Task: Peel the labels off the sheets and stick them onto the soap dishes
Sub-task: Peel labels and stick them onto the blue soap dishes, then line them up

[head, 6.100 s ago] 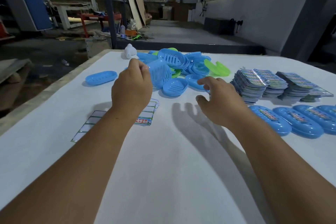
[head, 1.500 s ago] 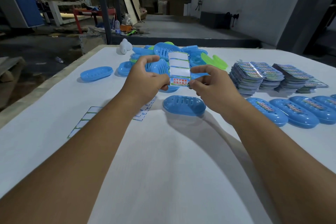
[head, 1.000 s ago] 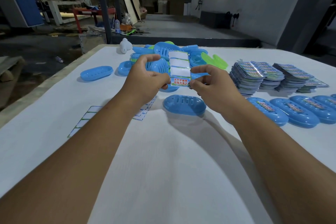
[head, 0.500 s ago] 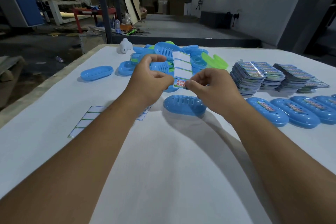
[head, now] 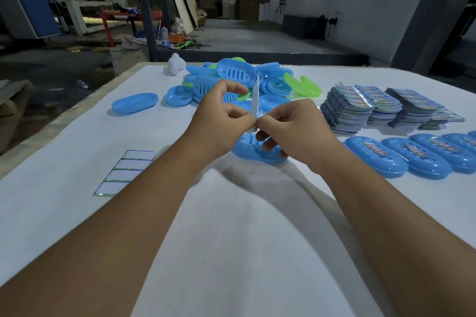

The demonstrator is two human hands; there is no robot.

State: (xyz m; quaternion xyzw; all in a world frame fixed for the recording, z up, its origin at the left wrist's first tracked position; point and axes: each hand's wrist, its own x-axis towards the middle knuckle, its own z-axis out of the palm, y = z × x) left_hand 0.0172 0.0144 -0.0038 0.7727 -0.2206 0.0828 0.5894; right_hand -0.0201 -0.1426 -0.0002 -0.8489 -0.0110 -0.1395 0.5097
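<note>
My left hand (head: 219,121) and my right hand (head: 293,128) meet above a blue soap dish (head: 247,149) on the white table. Between them stands a label sheet (head: 255,96), turned edge-on to me, almost all its labels gone. My left hand pinches the sheet's lower part. My right hand pinches at its bottom corner, where the last label sat; the label itself is hidden by my fingers. The dish lies upside down, half covered by my right hand.
A heap of blue and green soap dishes (head: 239,77) lies at the back. Stacks of label sheets (head: 360,108) stand at the right, with a row of labelled dishes (head: 401,157) in front. A used backing sheet (head: 123,172) lies left, a lone dish (head: 135,102) beyond it.
The sheet has turned from facing me to edge-on. My two hands have closed together at its bottom end, right fingers working at the last label.
</note>
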